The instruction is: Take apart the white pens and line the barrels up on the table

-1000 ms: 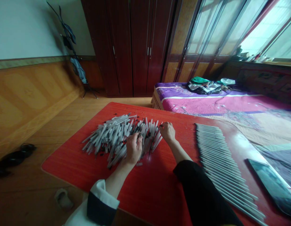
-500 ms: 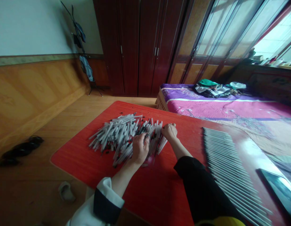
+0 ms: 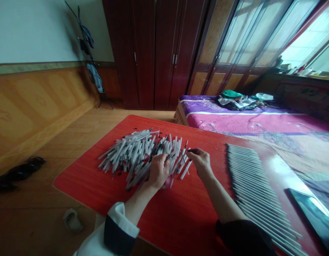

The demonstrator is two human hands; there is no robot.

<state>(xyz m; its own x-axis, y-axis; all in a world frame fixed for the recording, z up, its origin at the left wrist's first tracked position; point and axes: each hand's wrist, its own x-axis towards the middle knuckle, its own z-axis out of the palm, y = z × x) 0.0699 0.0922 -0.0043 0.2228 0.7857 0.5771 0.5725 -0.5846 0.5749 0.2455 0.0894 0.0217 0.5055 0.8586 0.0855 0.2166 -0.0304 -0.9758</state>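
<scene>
While a dark red wardrobe (image 3: 143, 53) fills the back of the room, a bed (image 3: 260, 119) with purple and pink covers stands to the right, beside the red surface (image 3: 175, 217). Along the right part of that surface lies a row of slender pale rods (image 3: 257, 193), side by side, dark ends to the left. A loose pile of pale tubes (image 3: 138, 145) spreads left of the row, crossing at many angles. Near the right edge lies a dark flat device (image 3: 309, 215). The left hand (image 3: 158, 172) is at the pile's near right side, fingers curled; how tight its grip is, and on what, I cannot tell. The right hand (image 3: 202, 160) is at the pile's right end, fingers bent; I cannot tell whether its grip is closed on anything. Small dark bits (image 3: 136, 128) dot the surface beyond the pile.
</scene>
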